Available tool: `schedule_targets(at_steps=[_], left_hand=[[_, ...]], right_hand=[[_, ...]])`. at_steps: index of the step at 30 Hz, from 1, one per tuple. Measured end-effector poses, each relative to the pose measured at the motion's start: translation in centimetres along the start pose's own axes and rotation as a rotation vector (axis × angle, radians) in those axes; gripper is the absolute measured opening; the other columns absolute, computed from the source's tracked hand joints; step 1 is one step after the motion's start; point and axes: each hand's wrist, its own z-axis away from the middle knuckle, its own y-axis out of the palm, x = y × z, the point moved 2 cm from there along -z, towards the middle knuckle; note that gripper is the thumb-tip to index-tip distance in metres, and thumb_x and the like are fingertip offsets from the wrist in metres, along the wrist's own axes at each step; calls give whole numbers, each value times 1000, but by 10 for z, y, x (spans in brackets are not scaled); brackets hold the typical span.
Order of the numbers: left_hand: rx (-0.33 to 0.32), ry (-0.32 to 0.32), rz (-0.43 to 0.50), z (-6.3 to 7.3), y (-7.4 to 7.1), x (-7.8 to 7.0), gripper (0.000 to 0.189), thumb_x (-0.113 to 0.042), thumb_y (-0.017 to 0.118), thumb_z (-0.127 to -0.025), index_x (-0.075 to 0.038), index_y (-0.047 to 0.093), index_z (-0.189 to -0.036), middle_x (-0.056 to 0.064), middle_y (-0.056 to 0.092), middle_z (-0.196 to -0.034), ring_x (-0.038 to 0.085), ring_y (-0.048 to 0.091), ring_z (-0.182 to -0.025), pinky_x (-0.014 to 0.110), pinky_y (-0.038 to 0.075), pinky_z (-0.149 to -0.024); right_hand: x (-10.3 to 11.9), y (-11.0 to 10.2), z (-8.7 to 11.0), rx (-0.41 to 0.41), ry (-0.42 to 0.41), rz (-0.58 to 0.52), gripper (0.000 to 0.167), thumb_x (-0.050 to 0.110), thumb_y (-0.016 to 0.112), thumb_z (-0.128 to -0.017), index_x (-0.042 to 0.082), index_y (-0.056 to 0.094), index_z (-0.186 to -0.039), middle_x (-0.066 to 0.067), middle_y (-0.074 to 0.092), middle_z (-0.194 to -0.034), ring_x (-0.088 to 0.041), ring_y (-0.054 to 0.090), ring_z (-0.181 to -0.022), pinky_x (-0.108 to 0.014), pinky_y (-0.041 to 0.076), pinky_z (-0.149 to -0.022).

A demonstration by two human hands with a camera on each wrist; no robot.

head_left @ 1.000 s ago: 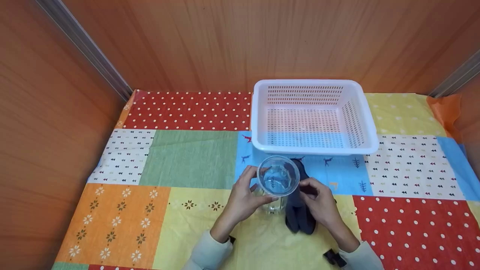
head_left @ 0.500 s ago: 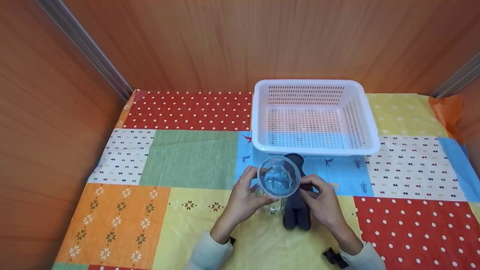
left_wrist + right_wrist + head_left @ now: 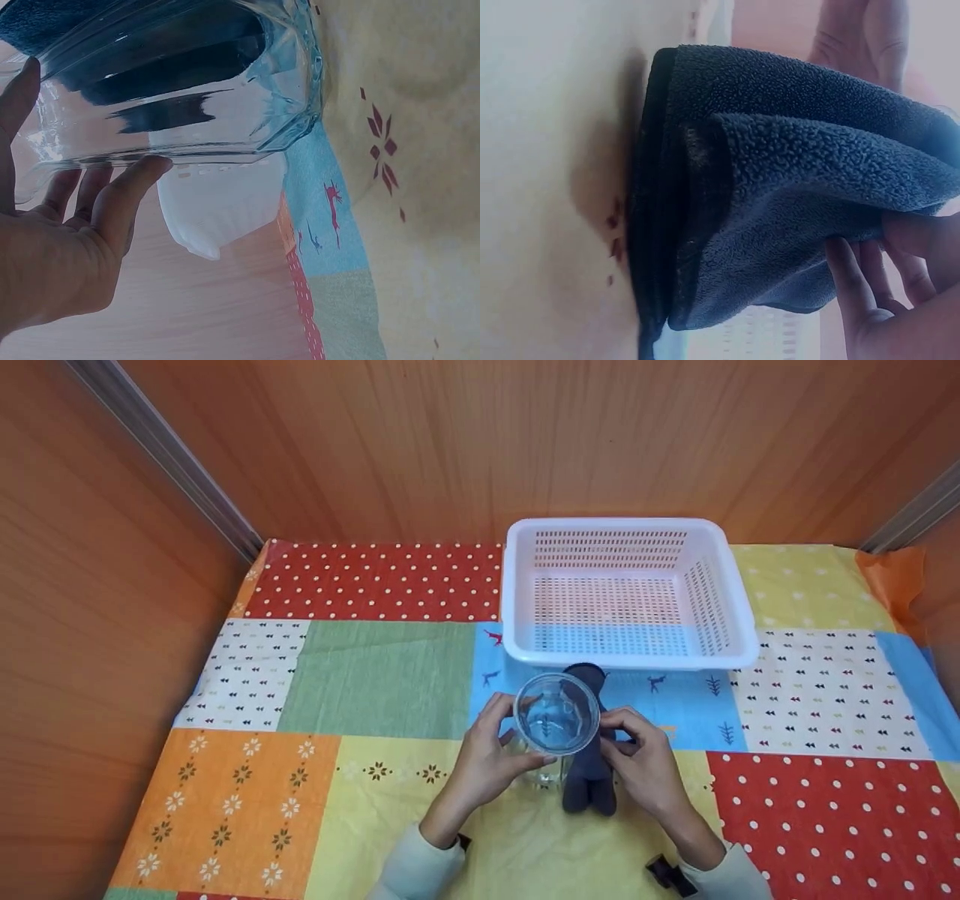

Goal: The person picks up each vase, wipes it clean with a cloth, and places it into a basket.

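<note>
My left hand [image 3: 486, 759] holds a clear glass cup [image 3: 555, 727] upright, fingers on its far side and thumb at the near side of the rim. In the left wrist view, the cup's wall [image 3: 225, 135] shows facets towards its base. My right hand [image 3: 649, 769] pinches a folded dark grey towel [image 3: 589, 787] at the cup's right side. The right wrist view shows the towel's fuzzy pile [image 3: 795, 157] and darker hemmed edge, draped down in folds. Part of the towel lies behind the cup and shows through the glass.
A white plastic basket [image 3: 630, 662] with slotted walls stands just beyond the hands, with nothing in it. A patchwork tablecloth [image 3: 382, 679] covers the table. Wooden panels [image 3: 480, 450] rise at the back and both sides.
The towel has shifted left and swung a little, its lower end moving left and its upper end showing more behind the cup. The left hand and cup have stayed nearly still.
</note>
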Motion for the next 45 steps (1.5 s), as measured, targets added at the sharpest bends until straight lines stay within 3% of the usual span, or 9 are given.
schedule_targets(at_steps=[11, 17, 33, 45], left_hand=[[4, 1, -10, -1, 0, 3, 62, -9, 93, -80, -15, 64, -134, 6, 60, -128, 30, 54, -125, 65, 50, -106], [-3, -5, -11, 2, 0, 1, 64, -11, 94, -79, -15, 63, -135, 3, 60, -130, 28, 55, -126, 65, 51, -105], [-5, -2, -2, 2, 0, 0, 65, -12, 95, -78, -15, 63, -134, 2, 60, -130, 27, 55, -127, 64, 51, -106], [-2, 15, -5, 2, -1, -1, 66, -14, 95, -79, -14, 62, -137, 2, 60, -130, 27, 55, -126, 65, 50, -106]], right_hand=[[-19, 2, 2, -11, 66, 37, 25, -24, 66, -89, -3, 70, -102, -13, 68, -106, -1, 67, -99, -16, 58, -83], [-21, 3, 4, -20, 57, 57, 23, -25, 65, -88, -6, 68, -101, -6, 68, -104, 0, 66, -98, -15, 57, -81], [16, -1, -3, -16, 18, 19, 24, -20, 70, -90, -2, 74, -105, -18, 69, -110, -7, 67, -103, -22, 60, -86], [-6, 0, 2, -15, 20, 50, 27, -22, 68, -89, 0, 73, -103, -15, 69, -107, -7, 67, -104, -18, 59, -85]])
